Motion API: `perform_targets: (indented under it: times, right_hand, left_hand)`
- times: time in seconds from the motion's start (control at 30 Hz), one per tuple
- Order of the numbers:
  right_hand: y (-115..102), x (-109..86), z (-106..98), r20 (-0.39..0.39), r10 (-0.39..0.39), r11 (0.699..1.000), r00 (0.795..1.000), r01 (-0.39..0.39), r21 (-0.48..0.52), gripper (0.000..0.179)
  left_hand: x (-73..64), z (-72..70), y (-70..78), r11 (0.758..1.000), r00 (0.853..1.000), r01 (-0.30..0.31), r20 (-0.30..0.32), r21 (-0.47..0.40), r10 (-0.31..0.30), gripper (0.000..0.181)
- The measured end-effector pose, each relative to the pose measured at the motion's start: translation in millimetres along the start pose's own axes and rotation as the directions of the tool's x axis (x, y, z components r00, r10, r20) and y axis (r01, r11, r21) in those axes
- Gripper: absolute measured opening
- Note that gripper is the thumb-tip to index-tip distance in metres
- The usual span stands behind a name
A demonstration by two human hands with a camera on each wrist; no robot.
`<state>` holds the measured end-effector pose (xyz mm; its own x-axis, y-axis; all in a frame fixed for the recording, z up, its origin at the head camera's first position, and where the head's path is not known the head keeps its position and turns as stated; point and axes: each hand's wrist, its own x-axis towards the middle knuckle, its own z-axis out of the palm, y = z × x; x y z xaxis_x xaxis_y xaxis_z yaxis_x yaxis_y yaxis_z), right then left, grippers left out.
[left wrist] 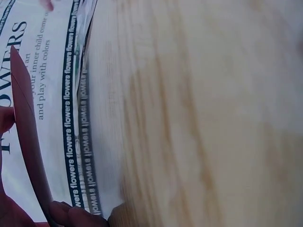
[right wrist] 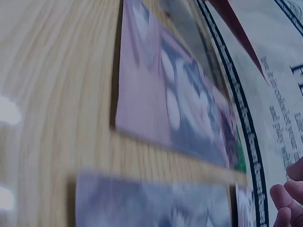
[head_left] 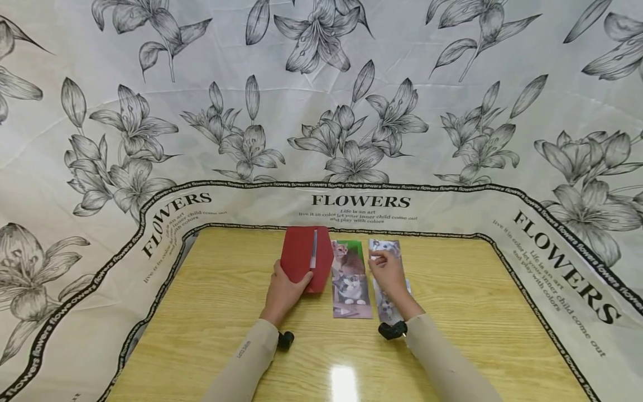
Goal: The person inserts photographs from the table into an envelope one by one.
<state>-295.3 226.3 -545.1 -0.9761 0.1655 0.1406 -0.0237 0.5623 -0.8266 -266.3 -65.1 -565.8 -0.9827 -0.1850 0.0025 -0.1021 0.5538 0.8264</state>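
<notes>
My left hand (head_left: 286,290) grips the near end of a red envelope (head_left: 298,254), thumb on its face and fingers behind. A pale strip shows through a slit in the envelope. In the left wrist view the red envelope (left wrist: 28,127) appears almost edge-on. My right hand (head_left: 389,273) lies over the cat picture cards on the right, fingertips pinching the left edge of the upper card (head_left: 385,244). Below it, partly covered by the hand, lies another grey cat card (head_left: 385,310). The right wrist view catches only fingertips (right wrist: 283,210) at its edge.
Between the envelope and the right-hand cards lies a picture (head_left: 351,287) of an orange cat and a grey-and-white kitten. All rest on a wood-grain table (head_left: 226,268). A flower-printed cloth (head_left: 361,212) surrounds the table's back and sides.
</notes>
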Motion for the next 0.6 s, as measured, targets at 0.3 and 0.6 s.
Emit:
perform_targets:
  times: [0.3, 0.6]
  right_hand:
    - [36.0, 7.4, -39.5, -0.029, 0.107, 0.987, 0.994, -0.11, -0.119, 0.046]
    - [54.1, 11.3, -53.0, -0.018, 0.217, 0.946, 0.976, -0.215, -0.243, 0.076]
  left_hand:
    - [0.7, -1.1, 0.5, 1.0, 1.0, 0.018, -0.002, 0.009, -0.018, 0.112]
    - [2.1, 2.6, -0.3, 0.999, 0.999, 0.029, 0.016, 0.015, -0.03, 0.113]
